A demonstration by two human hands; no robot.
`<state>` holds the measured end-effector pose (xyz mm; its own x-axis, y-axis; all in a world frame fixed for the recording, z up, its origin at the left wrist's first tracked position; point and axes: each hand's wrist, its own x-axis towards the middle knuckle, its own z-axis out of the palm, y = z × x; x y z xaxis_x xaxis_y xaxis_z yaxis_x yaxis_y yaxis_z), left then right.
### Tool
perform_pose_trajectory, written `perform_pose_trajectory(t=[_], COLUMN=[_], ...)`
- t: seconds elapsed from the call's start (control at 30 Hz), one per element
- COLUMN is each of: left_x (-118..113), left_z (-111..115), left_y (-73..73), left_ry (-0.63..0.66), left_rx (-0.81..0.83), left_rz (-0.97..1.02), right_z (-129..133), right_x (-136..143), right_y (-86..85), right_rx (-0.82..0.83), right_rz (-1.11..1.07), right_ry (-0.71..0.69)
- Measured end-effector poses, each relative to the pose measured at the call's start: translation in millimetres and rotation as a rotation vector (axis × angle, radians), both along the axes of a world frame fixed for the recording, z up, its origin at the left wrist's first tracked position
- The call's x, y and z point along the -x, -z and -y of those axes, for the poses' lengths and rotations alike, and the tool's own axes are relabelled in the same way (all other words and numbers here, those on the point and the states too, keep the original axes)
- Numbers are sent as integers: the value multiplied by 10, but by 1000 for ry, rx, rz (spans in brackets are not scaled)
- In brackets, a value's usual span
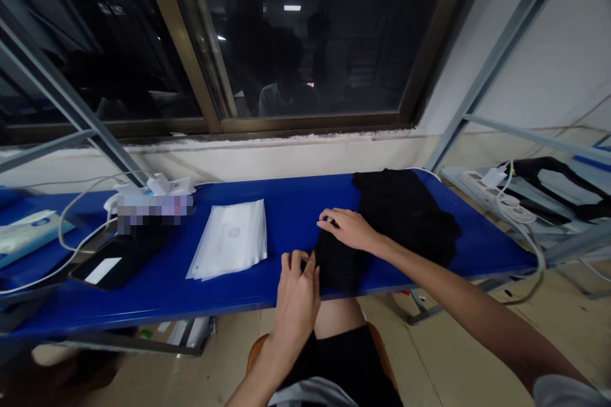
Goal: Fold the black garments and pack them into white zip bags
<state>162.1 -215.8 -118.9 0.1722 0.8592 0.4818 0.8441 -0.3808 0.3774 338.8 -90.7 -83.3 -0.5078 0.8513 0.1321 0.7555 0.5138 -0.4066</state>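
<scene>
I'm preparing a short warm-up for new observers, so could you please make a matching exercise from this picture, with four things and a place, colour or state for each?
Things:
1. Translucent bags
2. Tabletop
3. Right hand
4. Window

Descriptions:
A. Over black cloth
B. Dark, beyond the tabletop
C. Whitish, in an overlapping stack
D. Blue

Right pairs: 1-C, 2-D, 3-A, 4-B.

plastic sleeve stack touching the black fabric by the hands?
Apart. The head view shows a strip of blue tabletop between the plastic sleeve stack and the black fabric.
</scene>
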Motion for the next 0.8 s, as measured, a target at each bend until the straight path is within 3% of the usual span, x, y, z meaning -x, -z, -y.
perform_pose_trajectory(t=[0.1,0.17,0.3,0.37,0.47,0.63,0.7,0.8], left_x=[116,211,365,393,383,375,411,494], left_z=[-93,-183,-354,-413,-486,-695,-814,-971], left_y=[4,-46,-287,-432,-617,-828,-873,-870], left_ry=[51,112,312,338,372,581,577,409], left_rx=[48,101,331,426,475,528,478,339], left_rz=[30,114,329,398,394,469,599,778], right_z=[69,115,170,170,156,118,80,-1], right_x=[-134,-198,-249,-247,-226,-116,-47,53], right_y=[-125,-152,-169,-205,-272,-277,-257,-244], right_rx=[111,151,166,162,252,448,470,447], right_rz=[-2,42,12,-66,-171,-394,-507,-782], right_ry=[-176,-202,-232,-263,-349,-441,-409,-253])
